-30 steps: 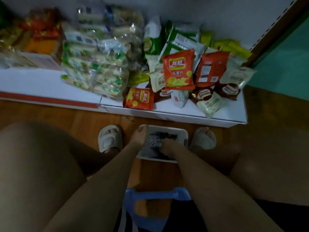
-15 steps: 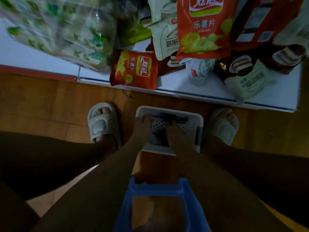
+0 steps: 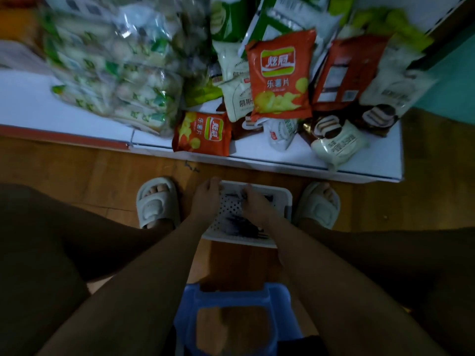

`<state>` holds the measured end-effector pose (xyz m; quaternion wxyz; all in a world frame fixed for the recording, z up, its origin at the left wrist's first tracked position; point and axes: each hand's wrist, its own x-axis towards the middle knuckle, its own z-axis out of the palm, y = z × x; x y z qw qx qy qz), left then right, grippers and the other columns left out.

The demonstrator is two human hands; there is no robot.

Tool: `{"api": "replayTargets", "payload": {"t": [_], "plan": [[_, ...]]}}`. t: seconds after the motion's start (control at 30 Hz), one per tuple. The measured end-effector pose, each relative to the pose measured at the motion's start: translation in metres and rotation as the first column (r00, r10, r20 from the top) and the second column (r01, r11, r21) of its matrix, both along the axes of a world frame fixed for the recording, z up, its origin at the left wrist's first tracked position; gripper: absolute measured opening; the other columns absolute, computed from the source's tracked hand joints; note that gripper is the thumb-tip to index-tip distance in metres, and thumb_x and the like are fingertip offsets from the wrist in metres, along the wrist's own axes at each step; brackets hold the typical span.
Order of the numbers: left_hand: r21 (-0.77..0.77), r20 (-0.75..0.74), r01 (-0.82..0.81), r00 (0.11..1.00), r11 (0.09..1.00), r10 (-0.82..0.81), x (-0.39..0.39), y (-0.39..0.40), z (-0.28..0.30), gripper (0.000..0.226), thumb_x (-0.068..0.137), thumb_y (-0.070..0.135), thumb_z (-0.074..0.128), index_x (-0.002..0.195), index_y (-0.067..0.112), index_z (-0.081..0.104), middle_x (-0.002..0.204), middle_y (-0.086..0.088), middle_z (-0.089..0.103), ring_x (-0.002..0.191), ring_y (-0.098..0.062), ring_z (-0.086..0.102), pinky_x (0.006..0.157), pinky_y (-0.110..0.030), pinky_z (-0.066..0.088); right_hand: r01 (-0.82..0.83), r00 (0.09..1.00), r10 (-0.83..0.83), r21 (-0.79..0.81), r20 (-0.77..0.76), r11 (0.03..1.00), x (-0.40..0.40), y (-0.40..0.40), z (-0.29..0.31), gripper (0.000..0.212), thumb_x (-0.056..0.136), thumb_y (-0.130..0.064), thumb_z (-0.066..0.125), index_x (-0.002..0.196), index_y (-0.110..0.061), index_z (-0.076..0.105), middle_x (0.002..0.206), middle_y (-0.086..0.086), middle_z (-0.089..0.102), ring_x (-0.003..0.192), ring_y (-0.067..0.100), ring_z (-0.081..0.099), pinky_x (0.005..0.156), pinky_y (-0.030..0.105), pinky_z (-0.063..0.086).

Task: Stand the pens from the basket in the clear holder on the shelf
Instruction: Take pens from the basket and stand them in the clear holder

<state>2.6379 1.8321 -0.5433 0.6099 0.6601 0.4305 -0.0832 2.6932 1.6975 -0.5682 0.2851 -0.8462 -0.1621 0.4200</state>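
Note:
A white perforated basket (image 3: 285, 201) sits on the wooden floor between my feet. Dark pens (image 3: 244, 227) lie in its near half, hard to make out in the dim light. My left hand (image 3: 205, 201) holds the basket's left rim, fingers curled over its far corner. My right hand (image 3: 255, 206) is inside the basket near the far edge, its fingers curled on a pen there. The clear holder is not in view.
A low white shelf (image 3: 372, 160) runs across in front of me, piled with snack bags, among them an orange chip bag (image 3: 201, 133) at its front edge. Pale slippers (image 3: 156, 201) flank the basket. A blue plastic stool (image 3: 236, 317) is under me.
My head has lifted a little, so more of the shelf shows. My right hand has slid toward the basket's far edge and curled its fingers; my left hand stays on the rim.

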Motion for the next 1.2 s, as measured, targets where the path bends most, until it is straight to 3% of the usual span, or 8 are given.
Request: {"api": "replayTargets", "payload": {"t": [0.13,0.47,0.57,0.7,0.83,0.97,1.03,1.2], "plan": [[0.077,0.059,0.094,0.993,0.993,-0.099,0.003,0.007,0.058,0.028,0.1,0.044,0.037,0.102,0.028,0.059,0.115,-0.006,0.062,0.101,-0.024,0.058,0.092,-0.044,0.047,0.184,0.973,-0.21,0.219,0.098,0.958,0.005,0.001,0.056,0.011,0.102,-0.028,0.045,0.097,-0.018,0.044,0.08,0.003,0.055,0.072,0.016,0.054,0.061,0.026,0.042],[0.269,0.432,0.023,0.891,0.963,-0.142,0.011,0.024,0.196,0.028,0.102,0.037,0.039,0.104,0.022,0.063,0.107,-0.005,0.067,0.102,-0.022,0.062,0.093,-0.04,0.049,0.141,0.893,-0.331,0.507,0.306,0.85,0.005,0.028,0.21,0.019,0.1,-0.033,0.05,0.083,-0.036,0.042,0.075,0.006,0.061,0.069,0.029,0.061,0.068,0.052,0.051],[0.359,0.523,-0.011,0.83,0.933,-0.191,0.015,0.031,0.25,0.03,0.102,0.034,0.04,0.103,0.017,0.064,0.103,-0.003,0.067,0.099,-0.021,0.062,0.087,-0.035,0.047,0.124,0.859,-0.384,0.589,0.339,0.798,0.012,0.04,0.266,0.017,0.1,-0.028,0.049,0.086,-0.037,0.047,0.084,0.006,0.065,0.06,0.018,0.055,0.063,0.044,0.049],[0.426,0.647,-0.105,0.73,0.898,-0.221,0.022,0.042,0.32,0.029,0.101,0.034,0.041,0.101,0.018,0.066,0.094,-0.007,0.069,0.093,-0.024,0.064,0.085,-0.043,0.051,0.052,0.81,-0.445,0.71,0.382,0.703,0.02,0.052,0.343,0.006,0.1,-0.021,0.052,0.099,-0.025,0.056,0.088,-0.008,0.063,0.078,0.007,0.06,0.074,0.03,0.049],[0.481,0.735,-0.217,0.628,0.849,-0.256,0.031,0.058,0.391,0.026,0.1,0.029,0.045,0.105,0.017,0.068,0.092,-0.002,0.069,0.093,-0.018,0.065,0.082,-0.036,0.052,-0.027,0.755,-0.497,0.776,0.429,0.63,0.031,0.061,0.421,0.006,0.099,-0.019,0.055,0.103,-0.021,0.058,0.089,-0.011,0.062,0.085,0.004,0.06,0.078,0.021,0.047],[0.505,0.791,-0.313,0.541,0.804,-0.285,0.047,0.076,0.448,0.016,0.096,0.025,0.051,0.097,0.022,0.067,0.086,-0.003,0.068,0.084,-0.02,0.065,0.074,-0.036,0.051,-0.096,0.685,-0.56,0.82,0.466,0.565,0.048,0.07,0.491,0.006,0.1,-0.018,0.053,0.101,-0.021,0.058,0.09,-0.013,0.058,0.09,0.014,0.059,0.081,0.034,0.052],[0.563,0.756,-0.31,0.569,0.766,-0.325,0.062,0.085,0.466,0.013,0.093,0.021,0.054,0.099,0.023,0.066,0.083,0.0,0.065,0.074,-0.016,0.061,0.064,-0.033,0.047,-0.119,0.663,-0.57,0.82,0.486,0.56,0.059,0.075,0.516,0.007,0.1,-0.02,0.052,0.101,-0.023,0.058,0.093,-0.014,0.059,0.096,0.017,0.061,0.089,0.043,0.054],[0.733,0.57,-0.205,0.705,0.648,-0.422,0.104,0.101,0.497,0.033,0.088,0.024,0.067,0.119,0.017,0.059,0.108,-0.001,0.061,0.09,-0.019,0.06,0.074,-0.03,0.048,-0.111,0.607,-0.658,0.867,0.446,0.486,0.096,0.088,0.558,0.005,0.1,-0.018,0.053,0.1,-0.019,0.058,0.092,-0.009,0.059,0.096,0.022,0.062,0.087,0.051,0.055]]}}
